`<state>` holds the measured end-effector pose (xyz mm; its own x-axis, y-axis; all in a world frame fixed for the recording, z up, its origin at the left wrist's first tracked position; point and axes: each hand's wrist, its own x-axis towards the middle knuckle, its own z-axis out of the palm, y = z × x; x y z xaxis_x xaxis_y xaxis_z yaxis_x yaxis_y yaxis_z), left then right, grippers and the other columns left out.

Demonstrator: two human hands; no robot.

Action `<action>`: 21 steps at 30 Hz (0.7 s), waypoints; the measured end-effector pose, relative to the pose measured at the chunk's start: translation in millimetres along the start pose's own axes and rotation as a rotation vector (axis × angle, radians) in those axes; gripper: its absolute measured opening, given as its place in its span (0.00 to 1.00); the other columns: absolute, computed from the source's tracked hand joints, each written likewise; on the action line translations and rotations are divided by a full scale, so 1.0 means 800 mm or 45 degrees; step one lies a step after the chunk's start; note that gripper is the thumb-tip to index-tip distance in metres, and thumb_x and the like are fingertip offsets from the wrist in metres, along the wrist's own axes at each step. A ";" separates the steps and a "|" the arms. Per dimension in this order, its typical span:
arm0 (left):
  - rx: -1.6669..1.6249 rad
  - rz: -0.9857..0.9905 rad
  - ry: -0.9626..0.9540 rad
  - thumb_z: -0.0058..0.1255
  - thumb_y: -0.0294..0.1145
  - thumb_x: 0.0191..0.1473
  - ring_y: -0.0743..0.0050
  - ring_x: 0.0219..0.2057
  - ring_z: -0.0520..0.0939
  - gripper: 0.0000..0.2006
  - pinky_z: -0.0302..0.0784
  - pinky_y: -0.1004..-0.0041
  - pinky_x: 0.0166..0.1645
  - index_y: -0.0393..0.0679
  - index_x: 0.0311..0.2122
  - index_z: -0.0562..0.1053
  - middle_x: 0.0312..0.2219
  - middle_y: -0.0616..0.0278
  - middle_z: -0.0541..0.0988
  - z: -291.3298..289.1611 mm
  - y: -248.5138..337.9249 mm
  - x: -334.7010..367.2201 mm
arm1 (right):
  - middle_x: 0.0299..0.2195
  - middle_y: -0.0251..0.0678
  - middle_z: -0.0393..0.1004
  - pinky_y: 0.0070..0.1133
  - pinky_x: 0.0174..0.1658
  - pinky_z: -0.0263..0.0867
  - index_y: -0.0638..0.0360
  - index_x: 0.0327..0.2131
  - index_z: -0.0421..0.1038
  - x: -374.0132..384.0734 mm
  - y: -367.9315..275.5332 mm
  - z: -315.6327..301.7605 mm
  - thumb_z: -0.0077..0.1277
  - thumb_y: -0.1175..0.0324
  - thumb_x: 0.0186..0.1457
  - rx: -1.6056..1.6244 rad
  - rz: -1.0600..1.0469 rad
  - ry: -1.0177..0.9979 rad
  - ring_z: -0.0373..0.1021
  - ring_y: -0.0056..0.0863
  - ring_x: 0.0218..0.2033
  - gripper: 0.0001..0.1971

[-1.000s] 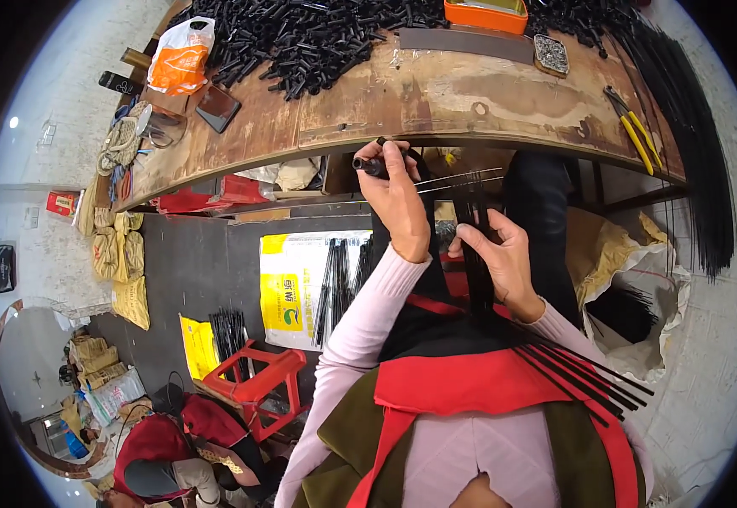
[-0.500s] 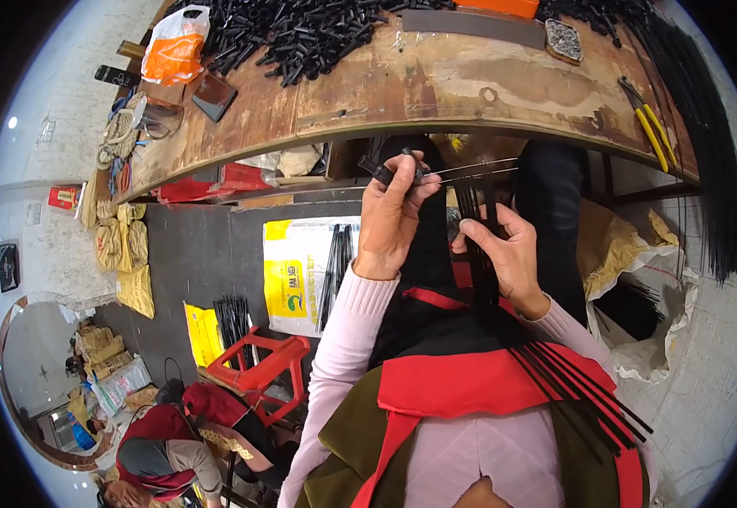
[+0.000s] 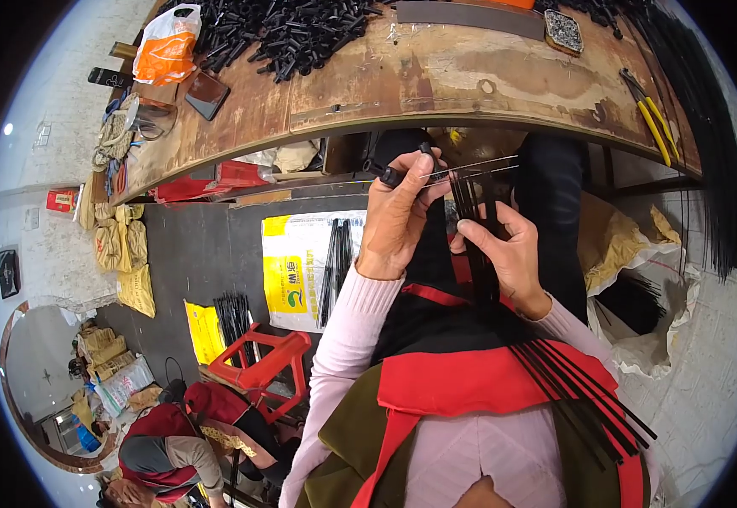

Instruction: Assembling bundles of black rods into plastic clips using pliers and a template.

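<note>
My left hand (image 3: 392,216) pinches small black tubular fittings (image 3: 383,173) between thumb and fingers. Two thin metal rods (image 3: 497,163) stick out from that grip toward the right. My right hand (image 3: 508,254) is closed round a bundle of long flat black strips (image 3: 485,284), which hangs down across my lap and fans out over my red-edged apron (image 3: 453,385). The upper tips of some strips meet or cross the rods just right of my left fingers; whether any is threaded on cannot be made out.
The wooden workbench (image 3: 368,89) ahead carries a heap of black tubular pieces (image 3: 301,38), yellow-handled pliers (image 3: 655,123) and a phone (image 3: 207,95). A lined sack (image 3: 648,339) of black strips stands at right. A red stool (image 3: 267,364) and another person (image 3: 165,440) are at lower left.
My left hand has shifted slightly right with the fittings, closer to the strip tips. The right hand stays nearly where it was.
</note>
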<state>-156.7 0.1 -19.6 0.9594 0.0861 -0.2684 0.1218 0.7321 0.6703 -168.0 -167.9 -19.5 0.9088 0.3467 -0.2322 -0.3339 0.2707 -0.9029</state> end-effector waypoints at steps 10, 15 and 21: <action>-0.035 0.039 0.007 0.57 0.29 0.56 0.76 0.39 0.80 0.06 0.80 0.74 0.45 0.42 0.39 0.75 0.37 0.64 0.78 -0.003 -0.002 0.003 | 0.26 0.36 0.75 0.18 0.34 0.69 0.68 0.37 0.73 0.001 -0.001 0.003 0.55 0.75 0.56 0.008 -0.016 -0.006 0.71 0.20 0.26 0.07; -0.035 0.036 0.008 0.56 0.30 0.57 0.76 0.39 0.80 0.07 0.80 0.74 0.45 0.41 0.39 0.74 0.36 0.64 0.79 -0.005 -0.004 0.004 | 0.26 0.35 0.75 0.17 0.34 0.68 0.67 0.37 0.73 0.002 -0.003 0.004 0.55 0.75 0.56 -0.013 -0.002 -0.001 0.71 0.19 0.27 0.07; -0.024 -0.053 -0.018 0.53 0.31 0.60 0.70 0.40 0.81 0.14 0.81 0.73 0.46 0.38 0.49 0.72 0.39 0.60 0.78 0.005 0.002 0.000 | 0.28 0.35 0.75 0.17 0.34 0.69 0.67 0.38 0.73 0.003 0.002 0.001 0.55 0.75 0.56 0.047 -0.031 -0.001 0.72 0.19 0.27 0.07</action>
<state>-155.4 -1.9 -15.7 0.9572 0.0460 -0.2857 0.1568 0.7475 0.6455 -166.2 -165.9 -21.7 0.9165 0.3402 -0.2103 -0.3210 0.3119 -0.8943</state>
